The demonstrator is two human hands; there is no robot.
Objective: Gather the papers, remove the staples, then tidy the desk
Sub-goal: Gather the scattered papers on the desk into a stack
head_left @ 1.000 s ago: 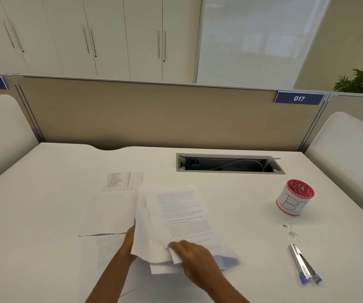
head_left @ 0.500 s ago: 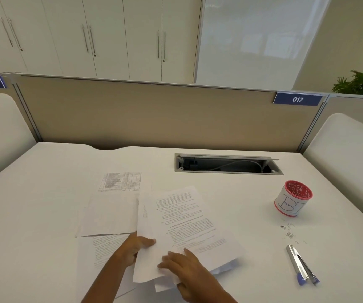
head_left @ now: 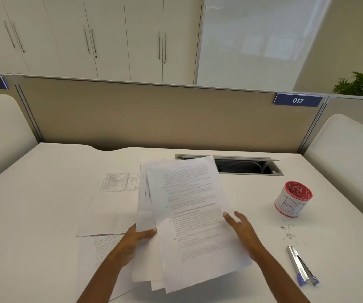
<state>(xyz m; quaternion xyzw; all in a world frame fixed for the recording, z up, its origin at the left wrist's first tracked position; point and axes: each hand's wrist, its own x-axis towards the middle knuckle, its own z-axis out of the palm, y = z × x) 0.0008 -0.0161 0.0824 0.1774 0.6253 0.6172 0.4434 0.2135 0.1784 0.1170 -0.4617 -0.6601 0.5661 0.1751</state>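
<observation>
Centrally, a loose stack of white printed paper sheets [head_left: 189,215] is raised off the white table [head_left: 34,215] and tilted toward the camera, its sheets fanned and unevenly aligned. At 9 o'clock of the stack, the left hand [head_left: 132,243] grips the left edge, its thumb lying across the front of the sheets and the remaining fingers hidden behind them, so the hand pinches the stack. At 3 o'clock, the right hand [head_left: 244,232] lies against the right edge with its fingers [head_left: 230,218] spread and extended along the margin, not closed on the paper. Further white printed sheets [head_left: 108,215] lie flat on the table at 9 o'clock of the stack, overlapping one another, the farthest bearing a printed grid. At 3 o'clock, well apart from the stack, stands a short cylindrical cup with red rim and white hand-lettered label [head_left: 293,201]; its contents are too small to identify. Near the cup at its 6 o'clock lies a small scatter of removed metal staples [head_left: 288,234], and beyond these, again at 6 o'clock, a silver metal staple remover with blue tips [head_left: 301,267] lies flat. At 12 o'clock of the stack a rectangular grey cable slot [head_left: 250,167] is recessed in the table, partly covered by the top sheet corner.
</observation>
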